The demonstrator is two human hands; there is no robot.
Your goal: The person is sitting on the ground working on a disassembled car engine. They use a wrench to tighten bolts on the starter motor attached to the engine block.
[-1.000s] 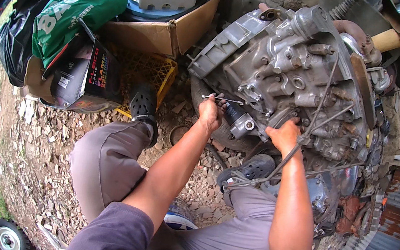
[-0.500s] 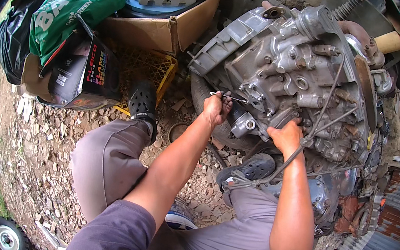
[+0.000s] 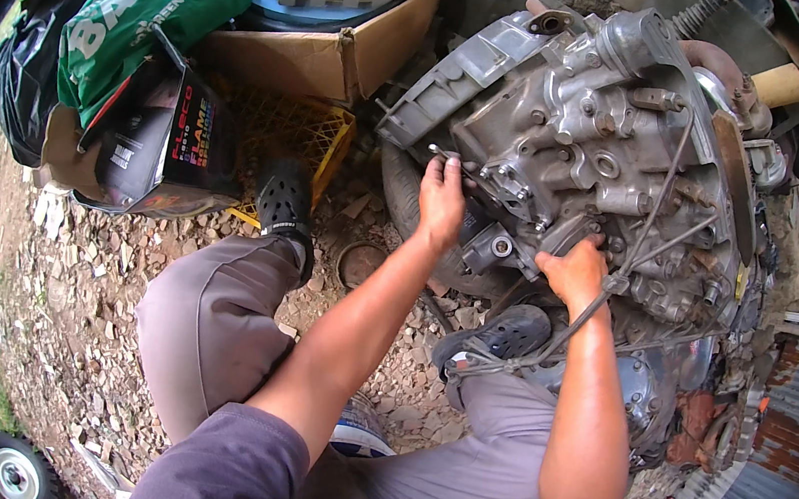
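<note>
1 green bag beside 1 brown cardboard box, 1 yellow crate

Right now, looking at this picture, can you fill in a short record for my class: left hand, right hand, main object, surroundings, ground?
Left hand: the left hand holds a thin metal tool, partly hidden by the fingers
Right hand: the right hand touches the lower part of the metal casing; its exact grip is unclear
Main object: the grey metal casing, with bolts and cast ribs
Surroundings: green bag, cardboard box and yellow crate to the left; corrugated sheet at right
Ground: loose stones
</note>
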